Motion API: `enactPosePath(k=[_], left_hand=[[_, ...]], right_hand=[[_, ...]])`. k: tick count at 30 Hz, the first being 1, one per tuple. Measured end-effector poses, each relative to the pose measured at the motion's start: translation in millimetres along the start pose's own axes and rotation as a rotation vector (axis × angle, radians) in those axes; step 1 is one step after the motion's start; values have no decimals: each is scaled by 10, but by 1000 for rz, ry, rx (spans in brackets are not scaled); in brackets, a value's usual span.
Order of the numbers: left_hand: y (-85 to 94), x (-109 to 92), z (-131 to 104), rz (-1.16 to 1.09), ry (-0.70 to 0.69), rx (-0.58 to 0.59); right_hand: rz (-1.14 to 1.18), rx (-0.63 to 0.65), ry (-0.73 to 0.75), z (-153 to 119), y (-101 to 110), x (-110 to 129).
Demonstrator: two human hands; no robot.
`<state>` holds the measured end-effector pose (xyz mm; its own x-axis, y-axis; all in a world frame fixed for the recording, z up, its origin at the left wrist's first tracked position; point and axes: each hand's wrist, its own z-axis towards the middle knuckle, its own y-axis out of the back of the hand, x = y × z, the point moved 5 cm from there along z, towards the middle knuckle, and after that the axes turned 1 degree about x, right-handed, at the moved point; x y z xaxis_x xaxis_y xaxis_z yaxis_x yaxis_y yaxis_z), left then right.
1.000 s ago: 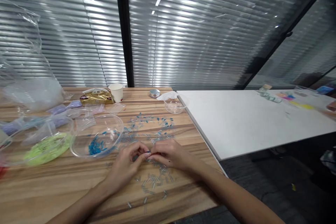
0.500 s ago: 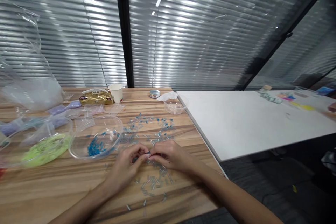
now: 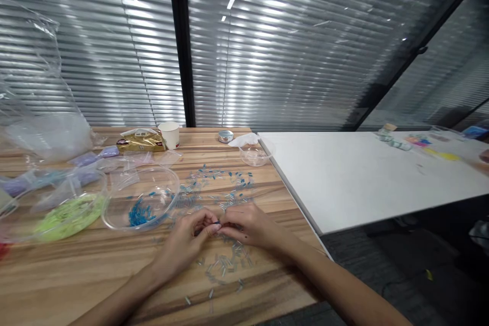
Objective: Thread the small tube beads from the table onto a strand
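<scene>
My left hand (image 3: 194, 232) and my right hand (image 3: 244, 224) meet fingertip to fingertip just above the wooden table. Both are closed in a pinch on one tiny blue capsule-like piece (image 3: 217, 222), mostly hidden by the fingers. Around and beneath the hands lie many loose clear tube-like pieces (image 3: 223, 265), some with blue parts among them farther back. Left of my left hand, a round clear plastic bowl (image 3: 110, 221) holds a small heap of blue pieces (image 3: 140, 213).
Another clear bowl (image 3: 100, 175) with yellow-green pieces stands far left, near small bags of purple material (image 3: 84, 159). A gold packet (image 3: 140, 141), a paper cup (image 3: 170, 135), a round tin (image 3: 225, 136) and a clear bowl (image 3: 255, 155) line the back. A white table (image 3: 344, 178) adjoins on the right.
Almost nothing differs. Both hands keep their pinch on the tiny blue piece, with only a very slight shift of the fingers.
</scene>
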<state>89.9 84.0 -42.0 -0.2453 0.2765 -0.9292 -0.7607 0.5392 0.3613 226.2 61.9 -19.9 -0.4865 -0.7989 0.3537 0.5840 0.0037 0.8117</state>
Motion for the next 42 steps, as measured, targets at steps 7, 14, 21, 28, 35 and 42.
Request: enactPosePath(k=[7, 14, 21, 28, 35, 42], left_hand=[[1, 17, -2, 13, -16, -11], [-3, -24, -4, 42, -36, -22], [6, -91, -14, 85, -56, -36], [10, -71, -23, 119, -65, -39], [6, -60, -24, 175, -61, -37], [-20, -87, -29, 219, -45, -4]], right_hand=[[11, -25, 6, 6, 36, 29], [23, -44, 24, 5, 60, 47], [-1, 4, 3, 10, 43, 40], [-41, 57, -34, 0, 20, 26], [-18, 26, -1, -12, 13, 21], [-76, 95, 5, -4, -12, 19]])
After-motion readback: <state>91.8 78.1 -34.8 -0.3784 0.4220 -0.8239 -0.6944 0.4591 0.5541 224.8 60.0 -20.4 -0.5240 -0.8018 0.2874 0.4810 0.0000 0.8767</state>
